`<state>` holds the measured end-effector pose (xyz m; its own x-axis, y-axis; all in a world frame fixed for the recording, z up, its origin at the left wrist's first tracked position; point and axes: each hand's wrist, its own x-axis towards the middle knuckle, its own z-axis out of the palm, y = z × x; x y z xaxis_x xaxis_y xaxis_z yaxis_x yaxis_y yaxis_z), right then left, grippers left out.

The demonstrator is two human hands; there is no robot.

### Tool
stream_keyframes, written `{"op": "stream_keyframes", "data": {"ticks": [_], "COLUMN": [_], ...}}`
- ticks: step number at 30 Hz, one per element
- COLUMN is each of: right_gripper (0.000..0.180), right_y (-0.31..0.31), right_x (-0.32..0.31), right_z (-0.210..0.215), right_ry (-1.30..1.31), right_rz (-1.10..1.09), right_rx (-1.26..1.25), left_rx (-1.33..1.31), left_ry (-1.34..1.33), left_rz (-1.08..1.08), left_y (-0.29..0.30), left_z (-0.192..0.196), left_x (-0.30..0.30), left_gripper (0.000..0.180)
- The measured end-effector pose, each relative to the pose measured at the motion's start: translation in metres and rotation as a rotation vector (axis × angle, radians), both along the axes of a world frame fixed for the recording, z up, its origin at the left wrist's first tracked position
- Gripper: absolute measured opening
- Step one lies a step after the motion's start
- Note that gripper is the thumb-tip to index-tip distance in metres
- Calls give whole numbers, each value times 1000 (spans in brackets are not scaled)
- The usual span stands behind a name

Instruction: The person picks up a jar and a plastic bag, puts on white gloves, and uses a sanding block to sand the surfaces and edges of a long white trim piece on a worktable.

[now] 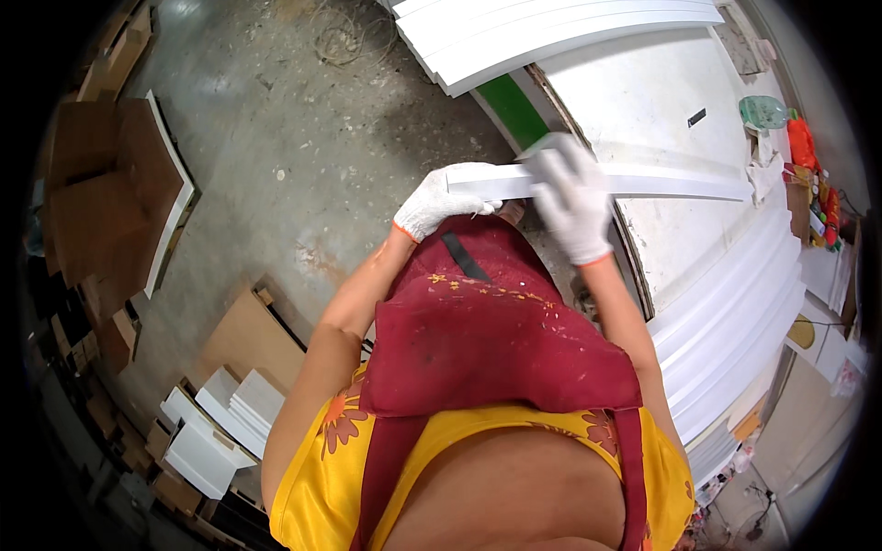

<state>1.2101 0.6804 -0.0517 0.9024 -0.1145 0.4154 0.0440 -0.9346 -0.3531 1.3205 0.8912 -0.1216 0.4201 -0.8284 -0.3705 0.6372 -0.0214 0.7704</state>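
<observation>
Left hand point(436, 202) and right hand point(571, 197) both clenched on white strip point(680, 184), over counter's point(643, 92) near edge; bare floor point(294, 156) leftward.

White gloves point(570, 197), white strip point(680, 184), dark red apron point(487, 340).

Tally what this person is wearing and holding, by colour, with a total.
White: 3 - glove on the left hand, glove on the right hand, long strip held in both hands
Dark red: 1 - apron
Yellow: 1 - flowered top
Total: 5
</observation>
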Motion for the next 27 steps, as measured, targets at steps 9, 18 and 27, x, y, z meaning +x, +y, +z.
{"op": "stream_keyframes", "data": {"ticks": [9, 18, 27], "right_gripper": [41, 33, 45], "right_y": [85, -2, 93], "right_x": [31, -23, 21], "right_z": [10, 4, 13], "right_ry": [113, 7, 87], "right_rz": [394, -101, 344], "right_rx": [118, -63, 112], "left_rx": [-60, 40, 154], "left_ry": [-337, -170, -451], "left_rz": [145, -61, -11], "left_y": [22, 10, 36], "left_z": [-100, 17, -77], "left_x": [-15, -9, -3], "left_gripper": [56, 59, 32]}}
